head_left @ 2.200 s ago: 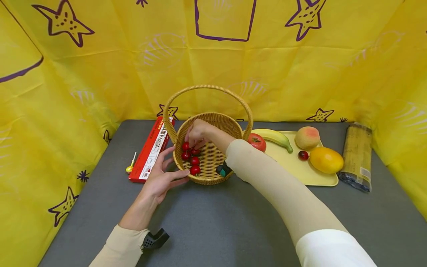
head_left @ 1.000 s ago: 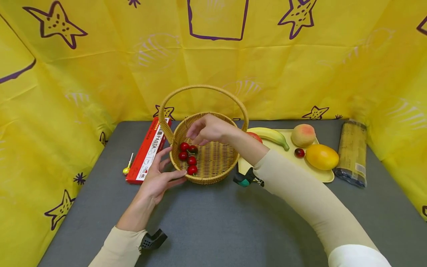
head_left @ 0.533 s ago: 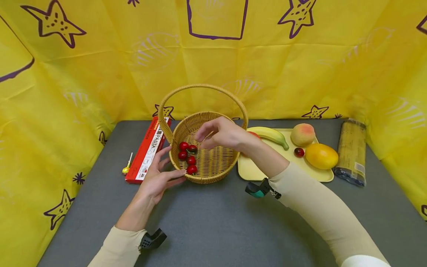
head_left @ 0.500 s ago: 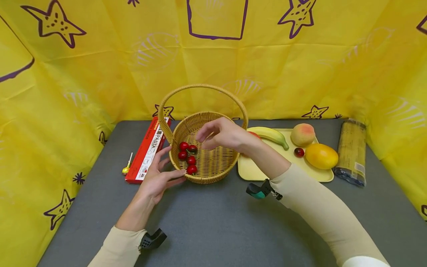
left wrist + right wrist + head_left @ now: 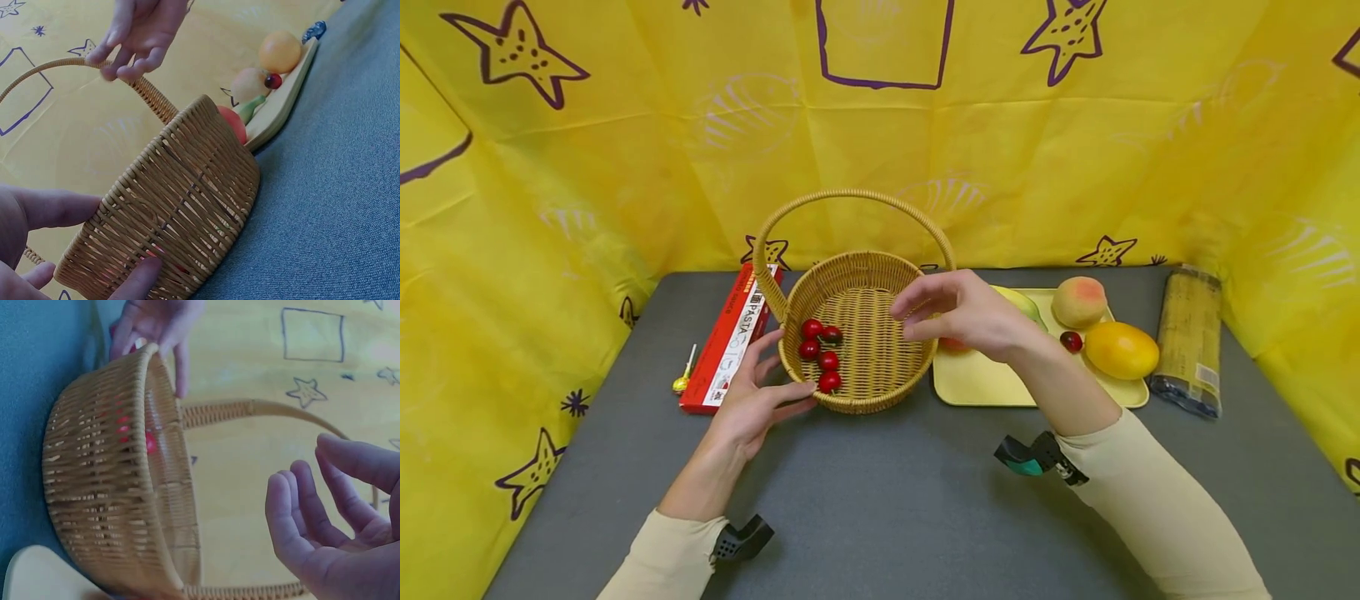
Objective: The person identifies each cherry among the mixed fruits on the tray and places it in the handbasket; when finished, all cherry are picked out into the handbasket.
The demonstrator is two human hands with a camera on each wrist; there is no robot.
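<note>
A round wicker basket (image 5: pixel 865 404) with a tall arched handle stands mid-table. Several red cherries (image 5: pixel 828 361) lie along the left part of its floor. My left hand (image 5: pixel 756 408) rests against the basket's left side, fingers spread and fairly straight, thumb at the front rim. In the left wrist view, the left fingers (image 5: pixel 59 209) touch the rim and outer weave. My right hand (image 5: pixel 973 317) hovers over the basket's right rim and the cream tray's (image 5: pixel 985 383) left end. Its fingers (image 5: pixel 284 519) are loosely bent with nothing between them. It partly covers a banana (image 5: pixel 1022 304) and a tomato (image 5: pixel 953 344).
On the tray are a peach (image 5: pixel 1078 302), a mango (image 5: pixel 1122 351) and a single cherry (image 5: pixel 1071 341). A dark-and-yellow wrapped pack (image 5: pixel 1189 342) lies right of it. Left of the basket are a red pasta box (image 5: pixel 718 342) and a lollipop (image 5: pixel 682 383). Yellow cloth (image 5: pixel 880 150) hangs behind.
My right hand was down among the cherries; it has lifted from the basket and moved right toward the tray. The left hand has stayed against the basket.
</note>
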